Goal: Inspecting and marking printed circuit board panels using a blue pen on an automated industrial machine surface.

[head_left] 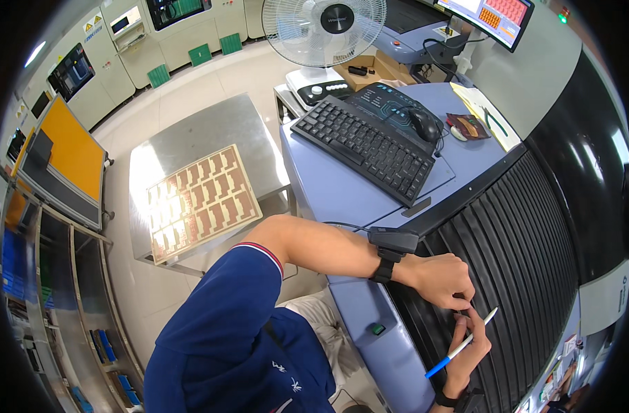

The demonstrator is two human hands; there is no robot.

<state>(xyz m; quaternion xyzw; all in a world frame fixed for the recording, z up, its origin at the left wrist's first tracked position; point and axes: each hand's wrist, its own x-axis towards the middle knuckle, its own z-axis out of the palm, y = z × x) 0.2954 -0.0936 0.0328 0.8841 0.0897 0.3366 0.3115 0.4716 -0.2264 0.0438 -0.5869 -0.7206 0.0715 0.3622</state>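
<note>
Over the black ribbed cover (527, 237) of a machine, both my hands are close together. My left hand (443, 280) is closed, knuckles up, its fingertips meeting those of my right hand; anything pinched there is too small or hidden to make out. My right hand (471, 350), coming from the lower edge, has curled fingers with a slim white pen (439, 366) with a blue end lying across them. Its blue end points toward me and its white end away over the ribs. A black device (393, 241) is strapped on my left wrist, and a similar band circles the right.
A black keyboard (369, 144) and mouse (424, 125) lie on the blue machine top, near a white fan (311, 86). Left of me, a metal table (190, 134) bears a copper-patterned panel (204, 203). A metal shelf rack (91, 296) stands far left. A monitor (493, 17) is upper right.
</note>
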